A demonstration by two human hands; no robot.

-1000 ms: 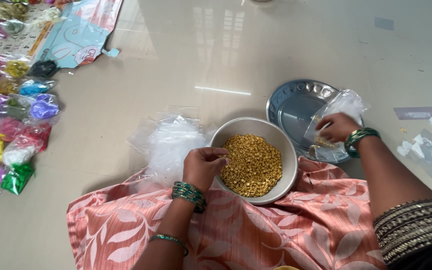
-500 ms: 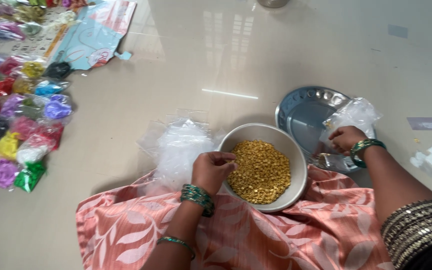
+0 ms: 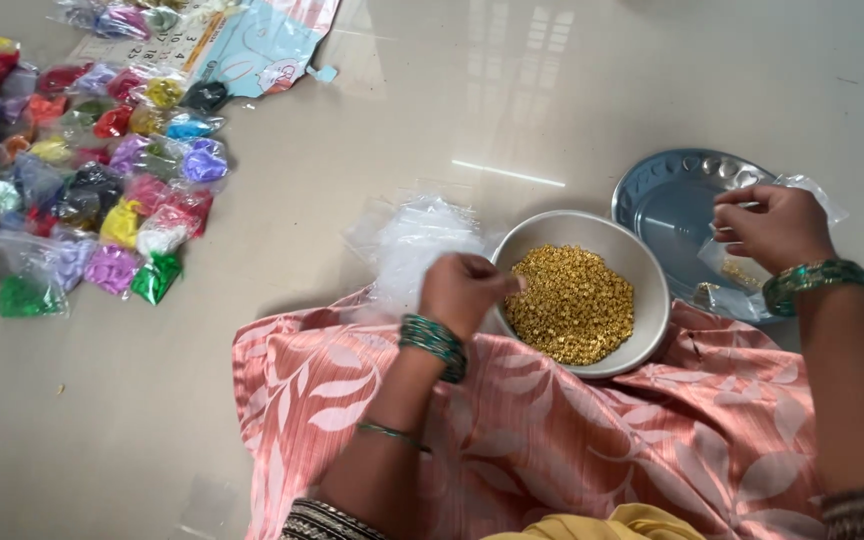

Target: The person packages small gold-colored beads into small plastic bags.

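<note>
Pinching at rim of bowl (image 3: 652, 300) of gold beads (image 3: 572, 302), my left hand (image 3: 464, 292) closed, probably on few; right hand (image 3: 772, 226) grasping small clear bag (image 3: 742, 280) above steel tray (image 3: 664, 205), mouth upward for filling.

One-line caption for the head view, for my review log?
Left hand pinches at white bowl of golden beads; right hand holds small clear plastic bag over round steel plate.

Left hand (image 3: 464, 292) pinched shut at near-left rim of grey bowl (image 3: 652, 300) full of small gold beads (image 3: 572, 302). Right hand (image 3: 772, 226) holds small clear plastic bag (image 3: 730, 272) over blue-grey metal plate (image 3: 667, 205), right of bowl. Pile of clear empty bags (image 3: 414, 245) left of bowl. Many coloured bead packets (image 3: 82, 190) far left on floor. Pink patterned cloth (image 3: 572, 440) near.
</note>
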